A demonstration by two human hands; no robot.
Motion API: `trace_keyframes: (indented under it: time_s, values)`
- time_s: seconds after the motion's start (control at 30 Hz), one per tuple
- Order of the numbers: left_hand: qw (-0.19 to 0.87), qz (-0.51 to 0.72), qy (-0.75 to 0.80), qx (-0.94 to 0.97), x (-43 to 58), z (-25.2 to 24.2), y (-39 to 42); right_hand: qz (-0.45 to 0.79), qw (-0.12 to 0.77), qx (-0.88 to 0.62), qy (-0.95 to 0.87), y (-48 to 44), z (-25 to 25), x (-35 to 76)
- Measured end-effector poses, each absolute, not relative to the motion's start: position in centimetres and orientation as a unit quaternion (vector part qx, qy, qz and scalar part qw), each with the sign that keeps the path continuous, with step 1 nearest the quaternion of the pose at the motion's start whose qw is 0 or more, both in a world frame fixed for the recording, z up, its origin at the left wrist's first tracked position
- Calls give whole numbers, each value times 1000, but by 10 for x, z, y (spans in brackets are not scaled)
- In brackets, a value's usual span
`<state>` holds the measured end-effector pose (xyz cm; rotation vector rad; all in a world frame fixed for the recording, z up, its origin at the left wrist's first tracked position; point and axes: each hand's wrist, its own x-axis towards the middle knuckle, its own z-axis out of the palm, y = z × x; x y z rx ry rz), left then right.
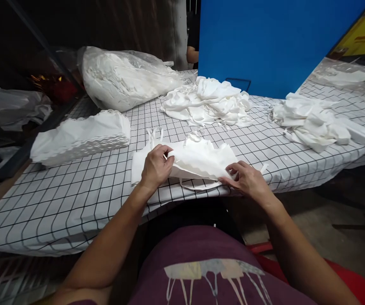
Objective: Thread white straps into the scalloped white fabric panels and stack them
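A white cloth piece (201,159) with a wavy edge lies at the near edge of the table, a thin strap looping below it. My left hand (157,166) pinches its upper left part between thumb and fingers, lifting the edge a little. At the lower right corner, my right hand (245,178) has thumb and fingertips closed on the same piece. Another flat white layer (137,165) shows beneath and to the left of it, with loose ties sticking up behind.
On the checked tablecloth (83,186), a neat stack of wavy-edged white cloth (80,135) sits left. Behind are a clear bag of white cloth (125,78) and a loose white heap (207,103); another heap (312,120) lies right. A blue panel (265,46) stands at the back, a person's arm (192,55) beside it.
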<state>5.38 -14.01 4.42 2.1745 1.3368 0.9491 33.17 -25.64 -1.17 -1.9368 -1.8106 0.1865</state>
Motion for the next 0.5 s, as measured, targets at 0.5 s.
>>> trace_keyframes:
  time_s: [0.5]
  values:
    - [190,242,516,799,50,34,-139,59,390,-702,-593,-259,5,346]
